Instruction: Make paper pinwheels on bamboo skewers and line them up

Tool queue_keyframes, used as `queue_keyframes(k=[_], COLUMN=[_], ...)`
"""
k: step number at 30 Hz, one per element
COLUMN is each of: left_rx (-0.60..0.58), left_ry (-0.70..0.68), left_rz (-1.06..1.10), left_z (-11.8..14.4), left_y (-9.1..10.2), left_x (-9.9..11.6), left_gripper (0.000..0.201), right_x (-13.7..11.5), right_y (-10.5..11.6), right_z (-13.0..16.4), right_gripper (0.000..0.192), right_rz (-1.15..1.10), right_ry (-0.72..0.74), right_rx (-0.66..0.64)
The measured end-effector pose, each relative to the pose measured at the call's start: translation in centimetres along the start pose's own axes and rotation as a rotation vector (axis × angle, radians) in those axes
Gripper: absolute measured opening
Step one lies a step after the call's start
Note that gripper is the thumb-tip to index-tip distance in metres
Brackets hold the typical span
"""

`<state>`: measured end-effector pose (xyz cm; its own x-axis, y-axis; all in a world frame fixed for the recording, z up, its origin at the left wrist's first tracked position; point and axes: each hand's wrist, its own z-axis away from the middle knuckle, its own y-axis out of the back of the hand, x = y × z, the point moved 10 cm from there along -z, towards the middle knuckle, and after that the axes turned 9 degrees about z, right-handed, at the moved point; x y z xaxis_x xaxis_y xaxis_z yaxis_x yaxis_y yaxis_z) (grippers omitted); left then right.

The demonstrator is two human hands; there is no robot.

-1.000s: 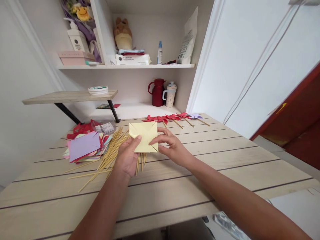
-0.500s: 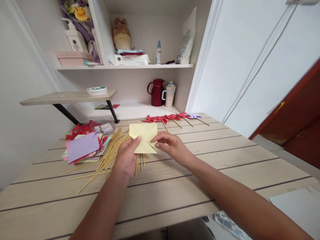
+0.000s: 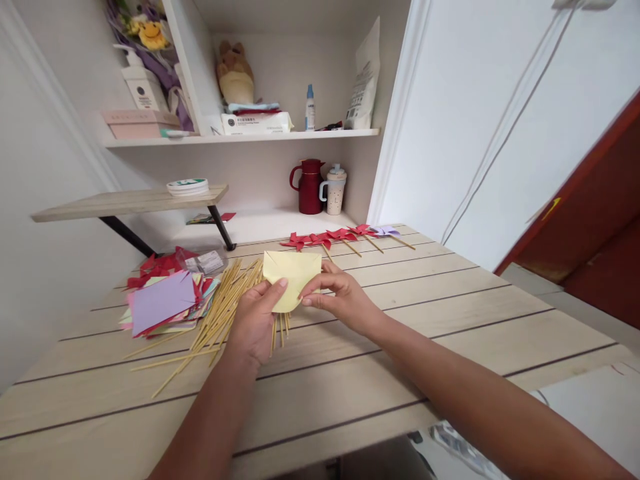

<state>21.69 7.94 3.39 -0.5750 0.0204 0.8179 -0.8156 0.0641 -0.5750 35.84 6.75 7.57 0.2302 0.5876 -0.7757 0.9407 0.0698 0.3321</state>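
A square of pale yellow paper [image 3: 293, 267] with slits cut in from its corners is held up above the table. My left hand [image 3: 257, 313] grips its left side, thumb on the front. With thumb and fingers pinched, my right hand [image 3: 340, 297] holds the lower right corner, which curls inward toward the middle. Behind and below the paper lies a heap of thin wooden sticks [image 3: 225, 307], partly hidden by my left hand. To the left sits a stack of coloured paper squares [image 3: 163, 303], a lilac one on top.
Red paper pinwheels [image 3: 320, 240] and a lilac pinwheel [image 3: 387, 231] on sticks lie along the table's back edge. Red paper pieces [image 3: 160, 265] and a clear plastic packet [image 3: 210, 261] are at the back left, near a raised wooden shelf [image 3: 125, 200]. Behind stands a red jug [image 3: 311, 190] beside a cup [image 3: 335, 190].
My right fingers have drawn the paper's lower right corner inward, so the lower edge now curves. The view has shifted slightly.
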Motion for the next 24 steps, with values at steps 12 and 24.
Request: queue_keyframes(k=[12,24], left_rx=[-0.063,-0.051], left_ry=[-0.042,-0.057], left_rz=[-0.151,-0.202], left_z=[0.2,0.2], left_y=[-0.6,-0.4], left_x=[-0.1,-0.1], left_gripper=[0.043,0.043], right_x=[0.9,1.0], right_y=[1.0,1.5], right_z=[0.4,0.5], right_gripper=[0.015,0.011], right_rz=[0.08,0.136], right_ry=[-0.18,-0.184], right_rx=[0.12,0.162])
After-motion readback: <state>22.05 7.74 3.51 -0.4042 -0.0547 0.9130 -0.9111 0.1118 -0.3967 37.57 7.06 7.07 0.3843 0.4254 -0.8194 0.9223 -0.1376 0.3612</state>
